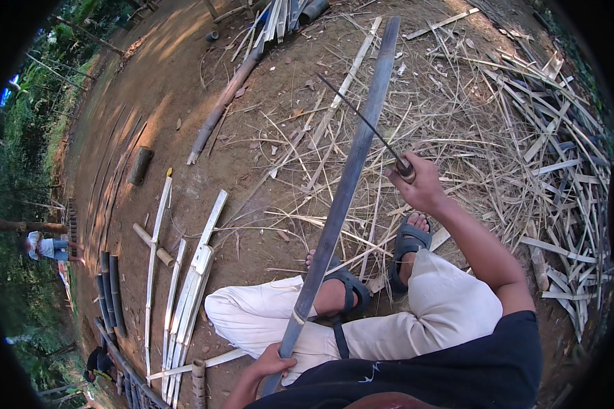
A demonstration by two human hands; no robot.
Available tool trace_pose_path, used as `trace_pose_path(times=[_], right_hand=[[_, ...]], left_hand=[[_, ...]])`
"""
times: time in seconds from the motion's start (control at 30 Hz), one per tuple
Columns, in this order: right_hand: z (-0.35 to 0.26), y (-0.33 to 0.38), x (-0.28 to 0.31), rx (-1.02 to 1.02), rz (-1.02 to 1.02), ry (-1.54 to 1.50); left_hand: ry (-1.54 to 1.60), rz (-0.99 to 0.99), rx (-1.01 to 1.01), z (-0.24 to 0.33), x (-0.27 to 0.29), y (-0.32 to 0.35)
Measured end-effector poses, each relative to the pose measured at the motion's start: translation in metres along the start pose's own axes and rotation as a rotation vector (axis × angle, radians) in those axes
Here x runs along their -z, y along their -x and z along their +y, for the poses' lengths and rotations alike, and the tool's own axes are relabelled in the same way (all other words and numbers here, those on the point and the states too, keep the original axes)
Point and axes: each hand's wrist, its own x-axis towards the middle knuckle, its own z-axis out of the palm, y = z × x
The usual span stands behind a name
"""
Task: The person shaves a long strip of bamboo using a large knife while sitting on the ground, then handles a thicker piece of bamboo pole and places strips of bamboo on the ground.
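A long, dark length of split bamboo [341, 198] slants from my lap up toward the far ground, passing between my sandalled feet. Its near end is in my left hand [271, 361], whose fingers are wrapped round it beside my left thigh. My right hand [419, 183] grips a long-bladed knife [405, 168] by its brown handle, above my right foot. The thin dark blade points up and left, seen nearly edge-on, and crosses over the bamboo in the picture. Whether the two touch is not clear.
Pale shavings [457, 129] litter the ground ahead, with a heap of strips [559, 170] at right. Split pale bamboo strips [191, 293] lie on my left, near short dark bamboo pieces [116, 293]. A bamboo pole [225, 102] lies farther off. Two other people are at far left.
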Motion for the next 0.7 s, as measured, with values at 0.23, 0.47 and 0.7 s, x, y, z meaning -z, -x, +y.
trace_pose_path(times=[0.23, 0.47, 0.7], right_hand=[[-0.063, -0.027, 0.007, -0.363, 0.09, -0.606], [-0.071, -0.042, -0.007, -0.438, 0.126, -0.745], [-0.077, -0.048, -0.001, -0.372, 0.094, -0.633]], left_hand=[[-0.134, 0.27, -0.016, 0.023, -0.033, 0.009], [-0.866, 0.267, 0.166, 0.083, -0.022, 0.052], [-0.498, 0.843, -0.853, 0.229, -0.021, 0.003]])
